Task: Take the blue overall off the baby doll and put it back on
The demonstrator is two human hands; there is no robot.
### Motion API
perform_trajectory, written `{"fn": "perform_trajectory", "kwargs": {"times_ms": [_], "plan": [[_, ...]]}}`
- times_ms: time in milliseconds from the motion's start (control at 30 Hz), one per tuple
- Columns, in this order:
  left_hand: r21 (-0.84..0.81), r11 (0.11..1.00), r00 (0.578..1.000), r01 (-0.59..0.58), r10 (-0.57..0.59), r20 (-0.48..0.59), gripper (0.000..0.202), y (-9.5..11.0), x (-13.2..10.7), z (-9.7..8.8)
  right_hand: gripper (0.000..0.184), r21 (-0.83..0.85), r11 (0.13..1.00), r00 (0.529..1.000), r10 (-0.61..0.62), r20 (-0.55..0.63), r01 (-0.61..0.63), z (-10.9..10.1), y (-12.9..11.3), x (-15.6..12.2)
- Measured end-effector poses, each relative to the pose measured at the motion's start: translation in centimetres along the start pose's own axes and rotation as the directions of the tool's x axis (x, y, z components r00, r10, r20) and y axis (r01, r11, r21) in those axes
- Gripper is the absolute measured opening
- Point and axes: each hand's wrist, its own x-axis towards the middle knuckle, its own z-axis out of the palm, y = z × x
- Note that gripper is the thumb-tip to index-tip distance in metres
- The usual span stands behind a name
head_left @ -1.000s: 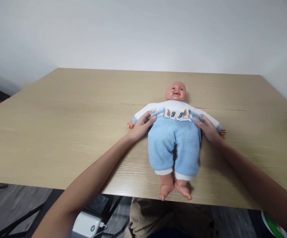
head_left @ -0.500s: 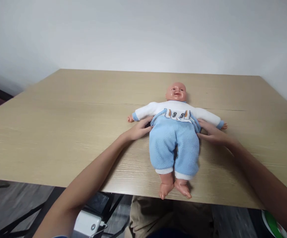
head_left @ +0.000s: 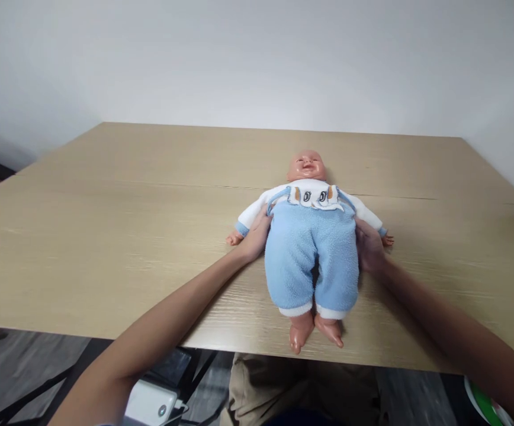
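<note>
A baby doll [head_left: 311, 236] in a white top and fluffy blue dungarees lies on its back on the wooden table [head_left: 106, 236], its bare feet at the near edge. My left hand [head_left: 256, 236] grips the doll's torso under its arm on the left side. My right hand [head_left: 369, 248] grips the torso on the right side. Both hands' fingers wrap behind the body, and the doll's upper body is tilted up off the table.
A white wall runs behind the table. Below the near edge are my khaki-clad lap [head_left: 301, 390], a white device with cables [head_left: 153, 405] and black table legs [head_left: 39, 393]. A green and white round object [head_left: 490, 408] shows at the bottom right.
My hands have slid from the dungaree straps and waist to the doll's sides and closed round its torso. The doll's chest has risen and its arms have dropped.
</note>
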Motion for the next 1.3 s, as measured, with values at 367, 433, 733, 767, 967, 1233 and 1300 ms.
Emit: {"fn": "perform_trajectory", "kwargs": {"times_ms": [367,433,733,767,967,1233,1300], "plan": [[-0.107,0.994,0.999,0.025,-0.023,0.027,0.029,0.4,0.8,-1.6,0.061,0.089,0.99,0.994,0.103,0.038,-0.106,-0.1,-1.0,0.1],[-0.167,0.985,0.999,0.036,-0.03,0.038,0.028,0.5,1.0,-1.7,0.062,0.064,0.994,0.996,0.084,0.035,-0.086,0.2,-1.3,0.0],[-0.247,0.968,0.999,0.045,-0.04,0.026,0.043,0.7,0.8,-1.6,0.052,0.03,0.998,0.998,-0.058,-0.027,0.059,0.9,-1.6,-0.2],[-0.217,0.975,0.999,0.044,-0.04,0.023,0.045,0.7,0.7,-1.7,0.05,0.025,0.997,0.997,-0.074,-0.034,0.075,0.9,-1.5,-0.2],[-0.139,0.99,1.0,-0.028,0.028,-0.004,0.057,1.5,0.3,-1.2,0.032,0.111,0.985,0.984,-0.117,-0.132,0.132,0.2,-0.2,-0.2],[-0.049,0.996,0.997,-0.073,0.072,-0.017,0.059,2.2,0.0,-0.9,0.041,-0.12,0.981,0.982,-0.167,-0.093,0.155,-1.4,0.7,0.0],[-0.02,0.994,0.994,-0.109,0.108,-0.035,0.058,2.1,-0.2,-0.8,0.044,-0.169,0.969,0.975,-0.198,-0.104,0.179,-1.2,0.4,0.0]]}}
